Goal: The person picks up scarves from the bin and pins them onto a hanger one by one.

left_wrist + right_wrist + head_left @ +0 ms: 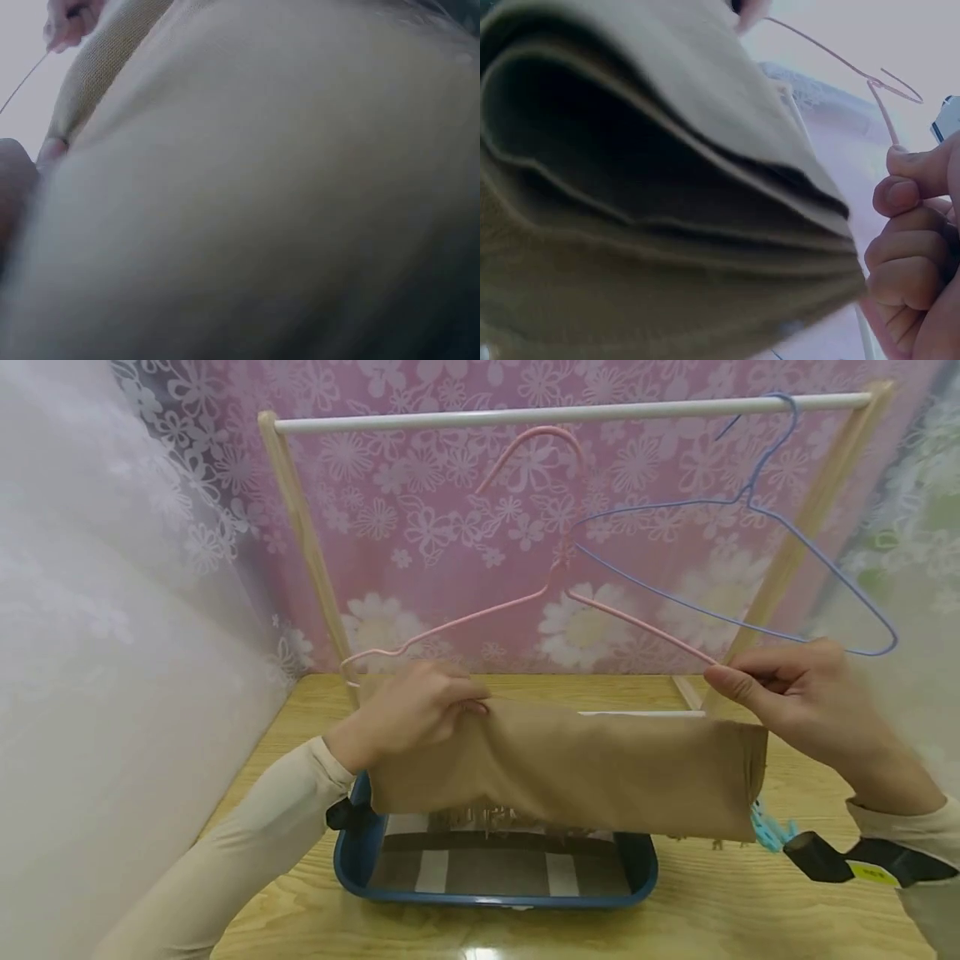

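In the head view, my left hand (423, 702) grips the upper edge of a folded brown scarf (622, 768) with a fringe below. The scarf hangs across the middle, over the back of a blue bin. My right hand (802, 702) pinches the right arm of a pink clothes hanger (465, 618), holding it up behind the scarf. The hanger's left end passes just beyond my left hand. In the right wrist view, the scarf's layers (742, 217) show end-on beside the curled fingers (907, 255). Blurred scarf cloth (262, 180) fills most of the left wrist view.
A blue wire hanger (660, 506) hangs from the white rail (465, 418) of a wooden-sided stand (300, 527). The blue bin (487, 900) on the wooden table holds dark cloth with pale stripes. Light blue clips (768, 828) lie near my right wrist.
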### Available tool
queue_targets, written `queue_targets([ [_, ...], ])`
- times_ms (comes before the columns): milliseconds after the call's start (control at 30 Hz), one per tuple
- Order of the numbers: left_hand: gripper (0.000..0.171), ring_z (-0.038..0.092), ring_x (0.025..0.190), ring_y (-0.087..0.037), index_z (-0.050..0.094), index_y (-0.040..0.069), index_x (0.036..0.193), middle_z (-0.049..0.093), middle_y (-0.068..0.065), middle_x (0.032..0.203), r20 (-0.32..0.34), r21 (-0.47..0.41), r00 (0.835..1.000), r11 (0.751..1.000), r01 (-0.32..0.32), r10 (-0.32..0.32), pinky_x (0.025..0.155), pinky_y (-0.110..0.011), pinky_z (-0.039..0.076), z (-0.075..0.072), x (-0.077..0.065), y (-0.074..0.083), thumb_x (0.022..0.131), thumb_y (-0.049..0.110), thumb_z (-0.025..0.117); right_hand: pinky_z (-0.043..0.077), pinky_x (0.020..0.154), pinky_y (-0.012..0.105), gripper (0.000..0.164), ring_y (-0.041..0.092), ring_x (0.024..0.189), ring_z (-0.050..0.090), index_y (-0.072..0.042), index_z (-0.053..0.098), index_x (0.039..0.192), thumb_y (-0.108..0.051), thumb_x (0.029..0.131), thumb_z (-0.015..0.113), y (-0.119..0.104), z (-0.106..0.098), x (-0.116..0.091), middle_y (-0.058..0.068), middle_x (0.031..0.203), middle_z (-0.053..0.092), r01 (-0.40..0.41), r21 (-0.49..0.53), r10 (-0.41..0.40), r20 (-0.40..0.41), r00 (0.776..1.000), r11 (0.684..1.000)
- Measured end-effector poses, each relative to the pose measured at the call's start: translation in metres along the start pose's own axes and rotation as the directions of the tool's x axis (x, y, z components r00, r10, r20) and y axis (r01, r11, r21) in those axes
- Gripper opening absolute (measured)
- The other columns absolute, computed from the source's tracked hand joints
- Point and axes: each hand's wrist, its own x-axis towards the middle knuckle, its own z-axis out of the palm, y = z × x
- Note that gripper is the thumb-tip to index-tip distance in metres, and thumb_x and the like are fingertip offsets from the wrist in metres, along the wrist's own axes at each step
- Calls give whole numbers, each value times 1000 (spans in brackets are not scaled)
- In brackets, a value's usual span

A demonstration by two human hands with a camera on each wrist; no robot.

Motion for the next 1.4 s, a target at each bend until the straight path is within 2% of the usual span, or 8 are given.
queue_targets([
  [233, 15, 51, 62, -10, 61, 7, 79, 58, 0, 69, 196, -191, 980, 980, 55, -17, 63, -26, 44, -12, 29, -6, 94, 6, 59, 16, 38, 13, 32, 9, 42, 18, -12, 63, 67, 14, 86, 60, 4, 3, 9, -4, 50, 30, 134, 23, -135, 50, 990, 991],
  [500, 26, 56, 63, -14, 55, 9, 94, 57, 1, 75, 67, 369, 980, 907, -200, 189, 57, -28, 45, 10, 6, 0, 95, 34, 60, 14, 37, 20, 32, 11, 42, 19, -13, 66, 68, 13, 85, 61, 12, -1, 3, -6, 49, 33, 4, 33, -5, 16, 1000, 999],
  [633, 40, 44, 47, -10, 49, 13, 81, 44, 5, 57, 242, 325, 965, 929, -177, 100, 46, -27, 37, 11, 0, -6, 92, 50, 58, 17, 36, 19, 31, 9, 40, 20, -14, 70, 70, 12, 85, 63, 14, -4, 3, -8, 48, 35, 43, 49, -44, 31, 999, 998],
  [867, 37, 59, 72, -8, 63, 24, 96, 62, 11, 79, 715, -38, 683, 967, 251, -149, 67, -28, 49, -5, 3, -4, 80, 56, 70, 18, 36, 15, 31, 7, 38, 21, -16, 66, 69, 9, 87, 63, 19, -1, 2, -6, 46, 33, 126, 73, -132, 87, 987, 989],
  [1033, 39, 61, 93, -18, 49, 12, 125, 62, -1, 104, 535, 99, 840, 994, 46, -92, 79, -32, 50, 1, 10, 32, 91, 16, 66, 17, 39, 21, 35, 11, 43, 20, -17, 61, 66, 12, 87, 60, 15, 4, 5, -3, 50, 27, 27, 40, -31, 108, 994, 999],
  [1167, 28, 57, 76, -19, 52, 11, 118, 59, -1, 95, 185, 530, 978, 848, -15, -98, 66, -31, 44, 21, 16, 61, 96, 27, 59, 16, 41, 28, 36, 15, 48, 19, -15, 55, 62, 7, 91, 58, 6, 8, 10, 0, 55, 24, -137, 48, 130, 123, 984, 989],
  [1267, 26, 50, 64, -16, 57, 13, 103, 56, 2, 83, 12, 645, 998, 764, 39, -61, 60, -28, 37, 33, 25, 69, 101, 37, 48, 17, 40, 30, 36, 15, 47, 20, -13, 54, 62, 2, 94, 56, 1, 10, 14, 1, 55, 23, -213, 74, 202, 131, 971, 974],
  [1400, 19, 57, 78, -14, 61, 16, 105, 61, 3, 93, 81, 612, 995, 791, -1, -61, 67, -26, 44, 38, 40, 70, 103, 28, 46, 20, 41, 31, 35, 17, 47, 20, -11, 55, 62, -4, 96, 56, -5, 18, 21, 2, 55, 23, -264, 102, 248, 141, 958, 959],
])
